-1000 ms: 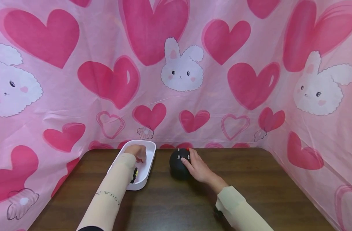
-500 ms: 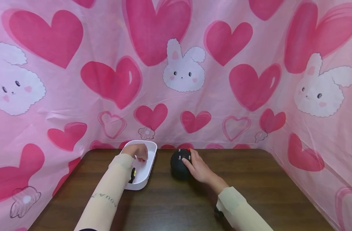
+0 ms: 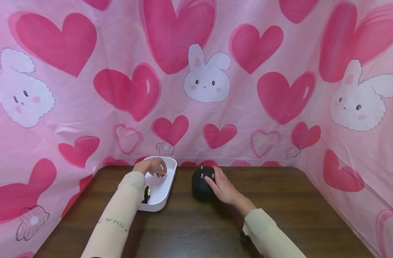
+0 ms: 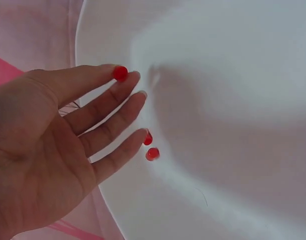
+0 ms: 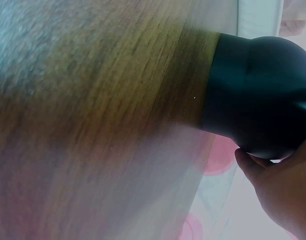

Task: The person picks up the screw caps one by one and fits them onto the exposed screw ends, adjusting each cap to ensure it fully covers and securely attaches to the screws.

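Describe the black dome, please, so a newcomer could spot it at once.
On the brown table, look right of the white tray. The black dome has the right hand on it. Unlike the tray, it is dark, with pale studs on top.

The surface [image 3: 190,233] is dark brown with streaked wood grain, the tray [image 3: 161,190] on its left plain white, the bead [image 4: 121,73] and its two neighbour beads [image 4: 152,154] bright red. The dome [image 3: 201,190] to the right is black with silvery pegs [image 3: 202,175] and one red spot [image 3: 211,167]. The left sleeve [image 3: 107,236] is pale cream with dark lettering [image 3: 118,223], the right sleeve [image 3: 270,234] pale cream, and the far backdrop [image 3: 243,107] is light pink, patterned with deeper pink hearts [image 3: 130,91], white rabbit heads [image 3: 206,89] and sketched flowers [image 3: 165,147].
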A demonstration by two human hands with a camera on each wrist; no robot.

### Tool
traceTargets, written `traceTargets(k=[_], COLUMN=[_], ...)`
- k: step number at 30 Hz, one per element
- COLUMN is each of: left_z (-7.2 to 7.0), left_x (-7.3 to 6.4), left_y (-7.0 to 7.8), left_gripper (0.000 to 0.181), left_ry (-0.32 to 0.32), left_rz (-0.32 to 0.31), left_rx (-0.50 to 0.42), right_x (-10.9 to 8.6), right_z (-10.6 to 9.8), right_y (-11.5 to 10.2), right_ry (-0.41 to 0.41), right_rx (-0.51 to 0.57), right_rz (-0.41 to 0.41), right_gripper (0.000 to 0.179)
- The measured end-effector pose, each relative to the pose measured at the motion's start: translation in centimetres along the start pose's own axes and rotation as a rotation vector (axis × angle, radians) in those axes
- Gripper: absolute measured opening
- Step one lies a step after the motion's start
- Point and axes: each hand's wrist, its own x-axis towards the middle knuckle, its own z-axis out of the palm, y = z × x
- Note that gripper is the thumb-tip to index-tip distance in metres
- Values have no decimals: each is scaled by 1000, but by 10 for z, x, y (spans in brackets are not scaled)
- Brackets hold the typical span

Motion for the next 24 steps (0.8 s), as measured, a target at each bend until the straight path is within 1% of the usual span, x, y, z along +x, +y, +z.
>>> traceTargets(k=[7,11,14,20,24], left_z=[0,0,-1,-5,-6], left_x=[-1,-2,-2,-5,-8], left_y=[-3,-2,0,6,11], left_gripper=[19,19,18,20,24], left_ry=[17,27,33,55,63], left_rz=[68,95,114,161,195], left_rx=[-87,-134,-154,-187,-193], right_x=[1,2,3,5,3], right_z=[1,0,-1,-3,-1], right_y=[2,4,4,4,5], right_ry=[11,18,15,-9,-2], right_rx=[-11,-16,-9,-17,-21], right_rz=[-24,-35,-37,-14,-18], right_gripper=[73,72,73,74,74])
